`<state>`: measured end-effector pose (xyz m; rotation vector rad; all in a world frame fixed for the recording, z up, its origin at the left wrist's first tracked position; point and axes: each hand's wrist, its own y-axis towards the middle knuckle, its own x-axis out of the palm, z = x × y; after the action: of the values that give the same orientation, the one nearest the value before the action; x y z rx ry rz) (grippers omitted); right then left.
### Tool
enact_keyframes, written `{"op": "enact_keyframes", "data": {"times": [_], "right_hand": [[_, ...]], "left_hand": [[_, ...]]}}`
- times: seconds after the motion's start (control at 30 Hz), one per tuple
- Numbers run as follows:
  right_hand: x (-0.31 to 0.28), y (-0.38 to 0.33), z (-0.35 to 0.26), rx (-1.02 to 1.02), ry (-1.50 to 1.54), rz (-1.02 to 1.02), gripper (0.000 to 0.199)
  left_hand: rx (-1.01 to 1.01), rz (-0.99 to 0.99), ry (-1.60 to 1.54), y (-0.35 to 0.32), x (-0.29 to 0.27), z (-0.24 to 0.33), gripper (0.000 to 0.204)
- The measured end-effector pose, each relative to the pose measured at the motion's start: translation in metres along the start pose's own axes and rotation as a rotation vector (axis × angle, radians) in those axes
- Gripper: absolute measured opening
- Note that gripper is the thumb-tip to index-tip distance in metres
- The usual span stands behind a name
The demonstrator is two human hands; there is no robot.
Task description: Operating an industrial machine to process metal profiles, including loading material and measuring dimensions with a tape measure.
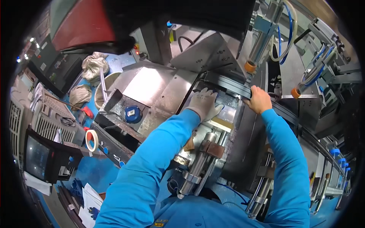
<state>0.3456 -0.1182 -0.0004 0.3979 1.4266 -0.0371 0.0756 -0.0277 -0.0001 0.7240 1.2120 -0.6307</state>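
Observation:
My left hand (204,104), in a pale grey work glove, lies over the machine bed with its fingers stretched forward. It is next to a shiny metal block (227,113) and a pale yellowish strip (218,124); its palm side is hidden. A long grey metal profile (230,86) runs from beyond that hand toward the right. My bare right hand (260,100) grips this profile, thumb on the near side and fingers over the top. Nearer my body, a pneumatic cylinder (197,163) with a brown block points at the bed.
On the steel table to the left sits a blue tape measure (133,114); a tape roll (91,140) is at its front edge. Cylinders with orange tips (250,67) hang at the upper right. A second cylinder (262,186) stands by my right forearm. A monitor (40,155) is far left.

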Motion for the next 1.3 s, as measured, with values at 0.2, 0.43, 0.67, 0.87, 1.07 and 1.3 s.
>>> {"op": "enact_keyframes", "data": {"times": [0.2, 0.43, 0.67, 0.87, 1.07, 1.3], "right_hand": [[-0.051, -0.023, -0.005, 0.077, 0.11, -0.183, 0.052], [-0.1, -0.025, -0.04, -0.031, 0.025, -0.15, 0.053], [-0.126, -0.044, -0.101, -0.5, 0.087, 0.074, 0.057], [-0.21, -0.155, -0.25, -1.003, 0.418, -0.16, 0.042], [-0.223, -0.231, -0.352, -1.325, 0.224, -0.244, 0.06], [-0.226, -0.332, -0.453, -1.472, 0.153, -0.308, 0.08]], "left_hand": [[-0.004, -0.014, 0.019, -0.014, 0.029, 0.006, 0.058], [0.046, 0.189, 0.218, -0.024, 0.019, 0.014, 0.049], [0.386, 0.876, -0.021, -0.195, -0.092, 0.079, 0.053], [-0.237, 0.617, 0.147, -0.346, -0.108, 0.062, 0.067], [-0.549, 0.474, 0.153, -0.516, -0.098, 0.044, 0.065], [-0.635, 0.504, 0.236, -0.779, -0.095, 0.014, 0.065]]}}
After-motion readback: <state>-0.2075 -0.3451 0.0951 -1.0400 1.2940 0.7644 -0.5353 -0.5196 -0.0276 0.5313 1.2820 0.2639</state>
